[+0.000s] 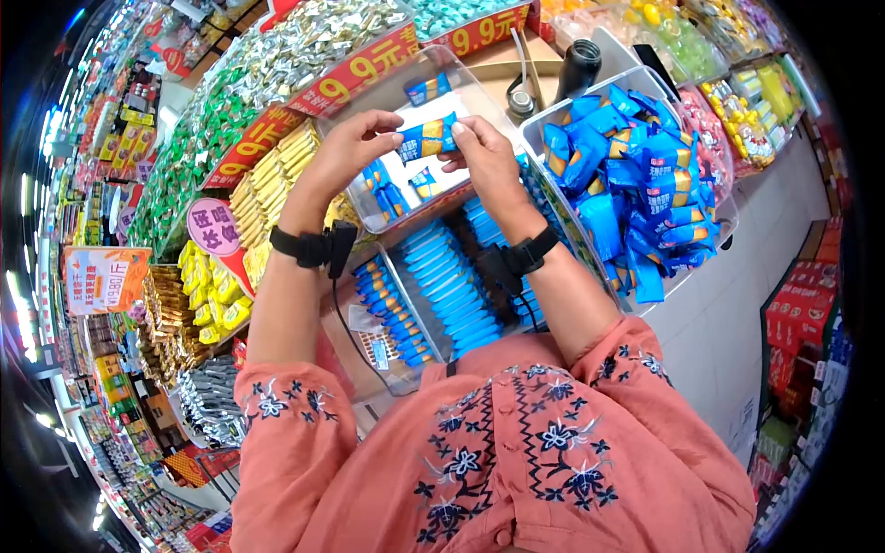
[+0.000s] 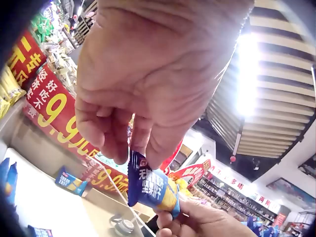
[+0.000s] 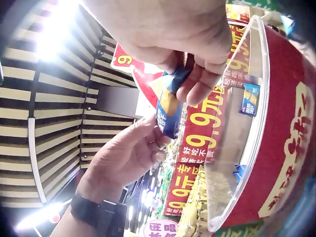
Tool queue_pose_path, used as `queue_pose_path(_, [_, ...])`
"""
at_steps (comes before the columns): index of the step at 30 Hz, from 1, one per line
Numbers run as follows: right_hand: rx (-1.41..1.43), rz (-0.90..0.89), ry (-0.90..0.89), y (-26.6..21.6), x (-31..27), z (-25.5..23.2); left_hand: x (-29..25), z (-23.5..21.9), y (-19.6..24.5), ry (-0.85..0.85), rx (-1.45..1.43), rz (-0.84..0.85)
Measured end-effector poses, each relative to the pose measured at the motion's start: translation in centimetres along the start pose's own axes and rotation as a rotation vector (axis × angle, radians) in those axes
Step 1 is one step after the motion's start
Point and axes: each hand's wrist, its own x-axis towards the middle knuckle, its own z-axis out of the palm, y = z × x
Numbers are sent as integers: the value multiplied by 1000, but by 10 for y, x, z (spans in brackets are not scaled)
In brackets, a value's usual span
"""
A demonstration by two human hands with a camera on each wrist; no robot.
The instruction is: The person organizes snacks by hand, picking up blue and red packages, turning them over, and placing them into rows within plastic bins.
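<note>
Between both hands a blue-and-yellow snack packet [image 1: 428, 139] is held up over a clear plastic bin [image 1: 371, 221]. My left hand [image 1: 355, 152] pinches one end of it with thumb and fingers, seen close in the left wrist view on the packet's crimped edge [image 2: 132, 180]. At the other end, the thumb and fingers of my right hand [image 1: 490, 164] grip it. Below, the bin has a white bottom with several similar packets [image 1: 424, 183] lying in it; one packet [image 1: 428, 89] lies near its far side.
To the right, a large bin is heaped with blue packets [image 1: 599, 175]. Nearer my body, blue packets [image 1: 447, 286] stand in tight rows. A black bottle [image 1: 579, 69] stands behind. Red price signs [image 1: 359, 69] line the far side, with yellow packets [image 1: 277, 180] at the left.
</note>
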Motion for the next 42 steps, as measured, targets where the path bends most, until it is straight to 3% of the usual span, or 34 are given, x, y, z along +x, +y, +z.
queue_pose_path(8, [73, 2, 103, 31, 26, -10, 74, 4, -24, -415, 168, -88])
queue_pose_path(11, [40, -36, 273, 41, 35, -12, 102, 3, -23, -327, 182, -178])
queue_pose_path(12, [27, -22, 271, 39, 35, -14, 112, 6, -35, -193, 217, -164])
queue_pose_path(17, [-142, -86, 211, 53, 35, -17, 173, 23, -115, 14, 542, -40])
queue_pose_path(21, [-213, -160, 188, 60, 33, -18, 194, 52, -133, 192, 709, 41])
queue_pose_path(31, [-240, -174, 183, 57, 31, -18, 201, 77, -151, 366, 793, 54])
queue_pose_path(37, [-209, -194, 196, 58, 32, -17, 199, 79, -138, 361, 862, -38])
queue_pose_path(42, [-211, -197, 198, 58, 32, -16, 204, 77, -148, 346, 869, 34])
